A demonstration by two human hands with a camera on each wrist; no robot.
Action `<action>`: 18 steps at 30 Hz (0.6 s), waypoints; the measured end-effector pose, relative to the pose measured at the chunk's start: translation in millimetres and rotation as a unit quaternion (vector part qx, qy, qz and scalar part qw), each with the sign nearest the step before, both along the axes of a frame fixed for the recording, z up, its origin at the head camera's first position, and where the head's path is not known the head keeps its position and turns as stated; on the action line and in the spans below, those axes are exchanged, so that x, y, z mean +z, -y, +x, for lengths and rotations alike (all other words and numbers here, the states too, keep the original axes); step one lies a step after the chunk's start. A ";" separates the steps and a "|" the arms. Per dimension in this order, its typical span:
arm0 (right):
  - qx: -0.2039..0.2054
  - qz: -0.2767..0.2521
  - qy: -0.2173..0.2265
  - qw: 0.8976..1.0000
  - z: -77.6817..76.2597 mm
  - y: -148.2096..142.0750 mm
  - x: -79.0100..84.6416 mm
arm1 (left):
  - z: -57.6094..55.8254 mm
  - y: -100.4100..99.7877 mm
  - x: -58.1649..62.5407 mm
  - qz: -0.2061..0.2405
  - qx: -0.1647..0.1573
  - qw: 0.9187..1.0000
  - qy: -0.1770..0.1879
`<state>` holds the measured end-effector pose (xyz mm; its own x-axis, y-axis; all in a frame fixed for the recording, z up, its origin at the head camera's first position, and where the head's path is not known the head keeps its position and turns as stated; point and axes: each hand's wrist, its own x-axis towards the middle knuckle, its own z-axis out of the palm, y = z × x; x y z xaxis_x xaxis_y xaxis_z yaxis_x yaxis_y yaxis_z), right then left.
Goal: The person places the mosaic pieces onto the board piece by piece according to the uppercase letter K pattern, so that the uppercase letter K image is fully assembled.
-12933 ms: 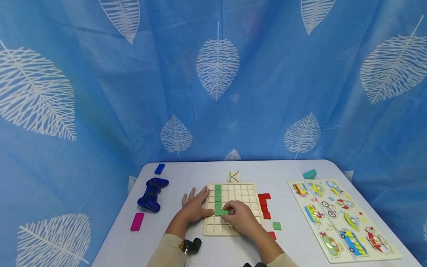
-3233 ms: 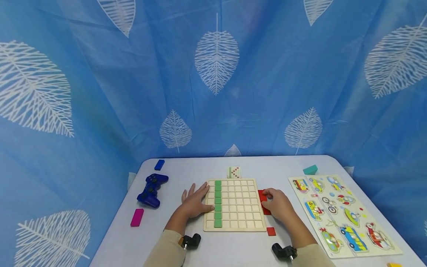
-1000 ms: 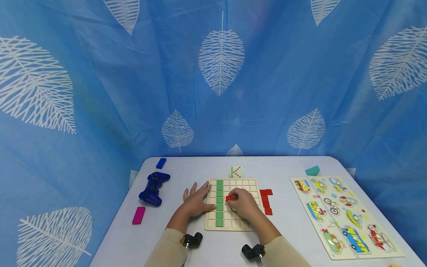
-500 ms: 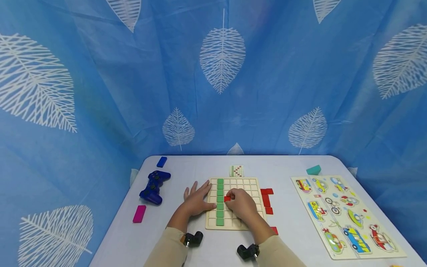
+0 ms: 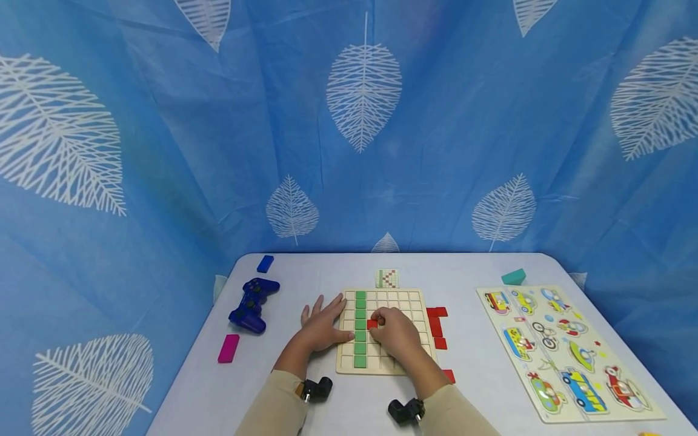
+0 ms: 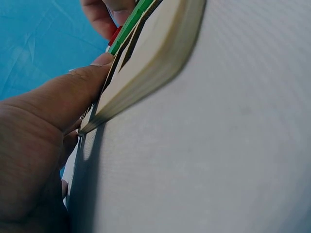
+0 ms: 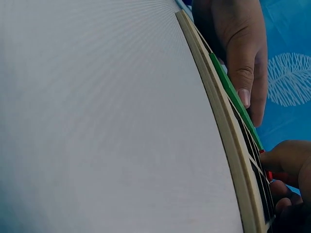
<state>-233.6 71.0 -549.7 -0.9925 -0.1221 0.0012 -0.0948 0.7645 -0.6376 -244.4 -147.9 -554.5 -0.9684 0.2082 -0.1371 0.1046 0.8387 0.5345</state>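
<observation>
A wooden grid board point(image 5: 403, 295) lies flat on the table, a column of green tiles point(image 5: 360, 314) in its second column from the left. My left hand point(image 5: 320, 327) rests at the board's left edge, fingers spread, with the thumb over the rim in the left wrist view. My right hand point(image 5: 397, 332) pinches a red tile point(image 5: 372, 324) between thumb and forefinger, at a cell just right of the green column. In the right wrist view, the red tile point(image 7: 269, 174) is partly hidden by the fingers.
Loose red tiles point(image 5: 435, 327) lie along the board's right side. A small pattern card point(image 5: 388, 278) lies behind it. At left are a blue game controller point(image 5: 252, 306), a pink block point(image 5: 228, 349) and a blue block point(image 5: 265, 264); at right, a vehicle puzzle point(image 5: 567, 357) and a teal block point(image 5: 514, 277).
Earlier my right hand held a green tile on the board; the green column then filled. It reached to the red tiles and brought one over, lowering it beside the column. The left hand stayed.
</observation>
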 end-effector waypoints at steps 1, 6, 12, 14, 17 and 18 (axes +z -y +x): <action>0.001 -0.002 0.002 1.000 0.2 -0.6 0.0 | 0.0 -0.1 -0.1 0.000 0.001 1.000 0.000; 0.005 -0.008 0.003 1.000 -0.1 -2.5 -0.8 | -0.3 -0.6 -0.8 -0.001 0.001 1.000 0.000; 0.008 -0.016 0.004 1.000 -0.1 -3.2 -1.2 | -0.1 -0.1 -0.1 0.000 -0.001 1.000 -0.001; 0.010 -0.019 0.005 1.000 0.0 -3.9 -1.1 | -0.2 0.3 -0.1 0.000 -0.003 1.000 -0.002; 0.016 -0.031 0.008 0.999 0.3 -5.7 -0.6 | -0.1 1.2 0.0 0.000 -0.006 1.000 -0.003; 0.018 -0.040 0.010 0.999 0.4 -6.9 0.0 | -0.1 1.4 0.0 0.003 -0.006 1.000 -0.003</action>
<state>-233.2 77.9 -549.7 -0.9874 -0.1580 -0.0075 -0.1079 0.7072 -0.6987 -244.5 -149.3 -554.5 -0.9664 0.2210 -0.1309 0.1179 0.8345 0.5383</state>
